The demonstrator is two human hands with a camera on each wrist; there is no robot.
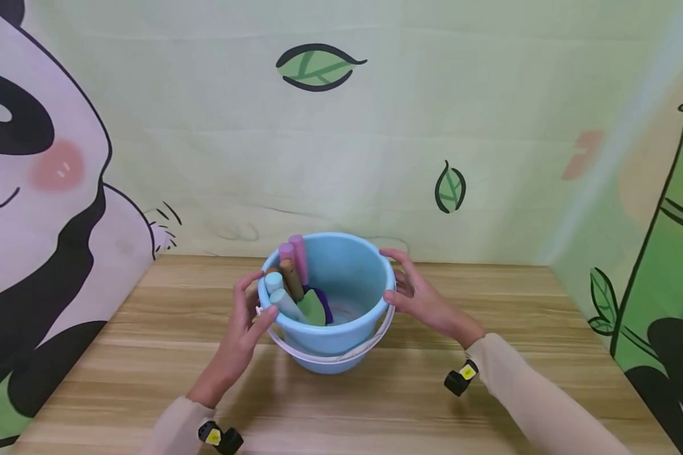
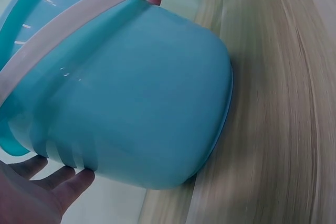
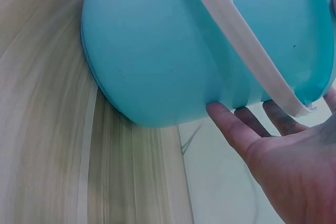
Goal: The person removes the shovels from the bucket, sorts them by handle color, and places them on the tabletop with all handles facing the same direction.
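Note:
A light blue bucket [image 1: 330,340] stands upright on the wooden table, its white handle [image 2: 62,27] hanging down at the front. On its left side my left hand [image 1: 243,328] holds it, thumb at the rim and fingers against the outer wall. My right hand [image 1: 424,300] holds the opposite side the same way. Inside, to the left, lean pink cylinders [image 1: 299,259], a brown cylinder [image 1: 291,280] and light blue cylinders [image 1: 286,304]. A green piece [image 1: 312,308] and a dark purple piece [image 1: 322,303] lie lower down, partly covered.
The wooden table [image 1: 478,404] ends at the back against a pale green wall covering [image 1: 375,158] with printed leaves. A large printed panda [image 1: 79,253] covers the left side. Printed bamboo [image 1: 668,272] is on the right.

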